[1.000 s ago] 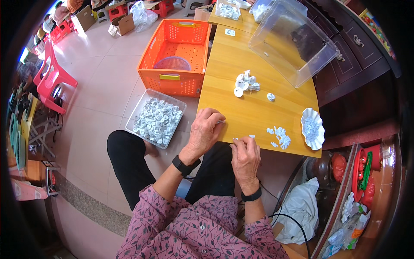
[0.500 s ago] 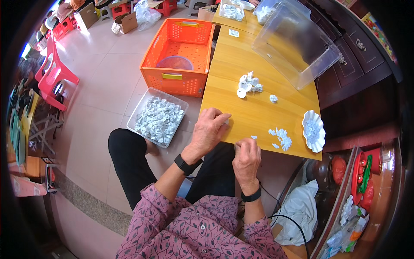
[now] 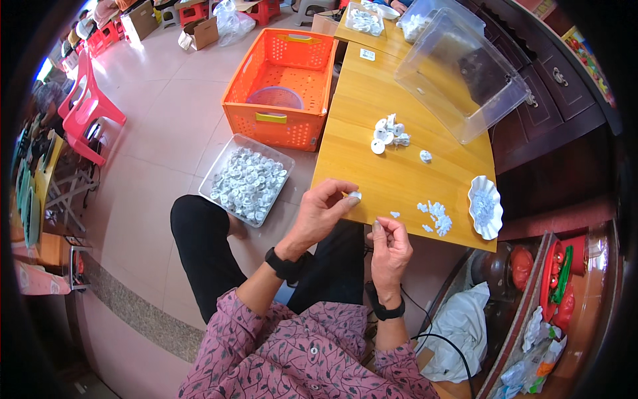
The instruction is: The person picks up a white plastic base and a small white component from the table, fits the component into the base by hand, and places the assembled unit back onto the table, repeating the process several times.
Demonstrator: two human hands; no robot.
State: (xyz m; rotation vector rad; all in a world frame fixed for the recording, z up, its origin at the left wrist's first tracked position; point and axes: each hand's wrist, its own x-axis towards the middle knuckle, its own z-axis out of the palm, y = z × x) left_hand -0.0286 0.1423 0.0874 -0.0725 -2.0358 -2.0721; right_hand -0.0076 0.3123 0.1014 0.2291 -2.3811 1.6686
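Note:
My left hand (image 3: 325, 207) pinches a small white plastic piece (image 3: 355, 195) between thumb and fingers, over the table's near left corner. Close to it on the right, my right hand (image 3: 389, 249) has its thumb and forefinger pressed together at the table edge; whatever lies between those tips is too small to make out. One pale blue bit (image 3: 395, 215) rests on the wood just beyond the right fingertips. Farther right lies a loose scatter of pale blue bits (image 3: 438, 217). Several white round parts (image 3: 385, 135) are heaped mid-table, with a single one (image 3: 425, 156) apart.
A white fluted dish (image 3: 493, 229) of blue bits stands at the table's right edge. A clear tub (image 3: 458, 100) lies tilted behind. On the floor to the left are a clear bin of white parts (image 3: 247, 183) and an orange crate (image 3: 272, 123).
My left hand has turned, so the white piece in its fingertips now shows. The right hand has shifted slightly right, its fingertips now raised. The whole view has moved a little.

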